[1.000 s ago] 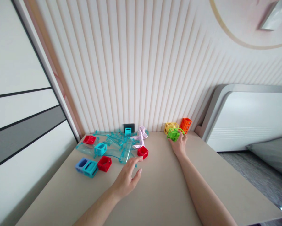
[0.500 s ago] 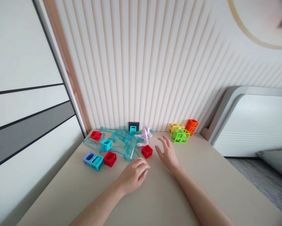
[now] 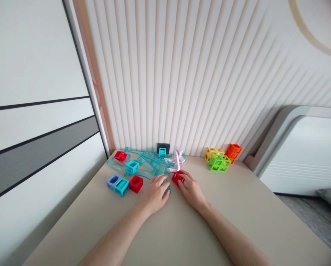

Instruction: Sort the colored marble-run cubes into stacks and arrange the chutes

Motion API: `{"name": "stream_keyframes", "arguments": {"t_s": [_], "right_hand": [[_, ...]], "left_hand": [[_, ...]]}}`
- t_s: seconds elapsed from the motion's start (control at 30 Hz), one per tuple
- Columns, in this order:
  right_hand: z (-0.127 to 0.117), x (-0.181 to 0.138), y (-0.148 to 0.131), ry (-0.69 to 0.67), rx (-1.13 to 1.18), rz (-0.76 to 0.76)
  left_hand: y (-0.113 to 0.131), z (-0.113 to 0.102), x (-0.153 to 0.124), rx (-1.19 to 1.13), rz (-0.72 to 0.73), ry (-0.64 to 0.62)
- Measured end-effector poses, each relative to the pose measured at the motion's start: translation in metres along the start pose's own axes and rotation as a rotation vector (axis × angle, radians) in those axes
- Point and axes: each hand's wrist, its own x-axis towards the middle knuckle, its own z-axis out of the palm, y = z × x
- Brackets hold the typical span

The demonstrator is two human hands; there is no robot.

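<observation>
My right hand [image 3: 192, 190] has its thumb and fingers closed around a red hollow block [image 3: 177, 177], which is tilted a little on the tabletop. Beside it, my left hand [image 3: 155, 194] rests over the near end of a clear teal track piece [image 3: 167, 187], fingers apart and curving down; whether it grips the piece is hard to see. Just past the right hand's block lies a pale pink folded piece [image 3: 178, 159]. Left of my left hand sits another red block [image 3: 135, 183], beside a cyan block [image 3: 121, 186] and a periwinkle block [image 3: 113, 180].
Several clear teal track pieces [image 3: 147, 159] spread along the ribbed wall, with a cyan block [image 3: 132, 167] and a red block [image 3: 120, 156] among them. A black piece [image 3: 166, 147] stands behind. At the back right are green [image 3: 219, 163], yellow [image 3: 211, 151] and orange [image 3: 234, 152] frame blocks.
My right hand has moved left and down and taken hold of the red block. My left hand has shifted forward over the teal track, its fingers spreading. The camera view has turned slightly left.
</observation>
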Motion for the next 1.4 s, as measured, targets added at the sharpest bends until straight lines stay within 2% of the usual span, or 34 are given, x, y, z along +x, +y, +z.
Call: {"name": "stream_keyframes", "arguments": {"t_s": [0.17,0.3,0.47,0.57,0.77,0.93,1.07,1.23,1.4], "right_hand": [[0.002,0.004,0.004,0.153,0.213,0.137],[-0.002,0.005,0.005,0.245,0.321,0.226],[-0.004,-0.001,-0.002,0.188,0.465,0.128],[-0.001,-0.007,-0.012,0.125,0.541,0.033],[-0.004,-0.012,-0.025,-0.023,0.439,-0.110],[-0.013,-0.011,-0.034,-0.127,0.310,-0.213],[-0.012,-0.011,-0.037,-0.101,0.298,-0.274],[-0.009,-0.012,-0.032,-0.007,0.226,-0.332],[-0.009,-0.013,-0.026,0.044,0.156,-0.341]], "left_hand": [[0.003,0.003,-0.001,0.008,-0.006,0.002],[0.006,-0.001,0.000,-0.075,-0.013,0.060],[0.012,-0.008,0.001,-0.182,-0.026,0.152],[0.015,-0.006,0.001,-0.221,-0.016,0.153],[0.011,0.000,0.000,-0.190,-0.058,0.181],[0.005,-0.008,0.000,-0.133,0.016,0.263],[0.005,-0.012,0.000,-0.124,0.083,0.313],[0.004,-0.017,0.002,-0.038,0.041,0.316],[-0.013,-0.052,0.005,0.220,0.012,0.294]]}}
